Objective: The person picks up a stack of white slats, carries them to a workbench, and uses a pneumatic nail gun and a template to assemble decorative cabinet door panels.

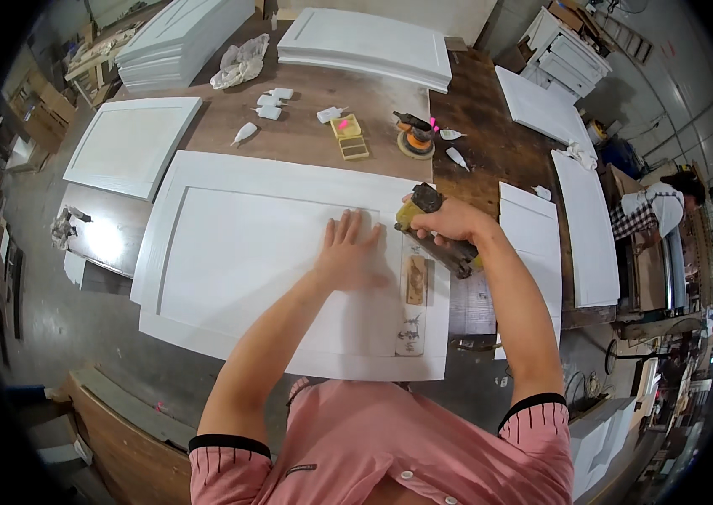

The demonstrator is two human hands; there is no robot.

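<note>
A large white framed door panel (239, 252) lies flat on the table in front of me. My left hand (346, 252) rests on it right of the middle, fingers spread. At the panel's right edge my right hand (456, 220) is wrapped round a yellow and dark nail gun (451, 256), whose lower end hangs close to that edge. Whether its tip touches anything I cannot make out. Between my hands a narrow pale board (410, 330) with dark marks lies along the panel's right side. On this board sits a small wooden block (416, 281).
Beyond the panel are an orange and black sander (415, 139), a yellow compartment box (350, 140) and several white squeeze bottles (269, 111). White panels are stacked at the back (365, 42) and back left (180, 46). More panels (530, 227) lie right. A person (659, 210) bends over at far right.
</note>
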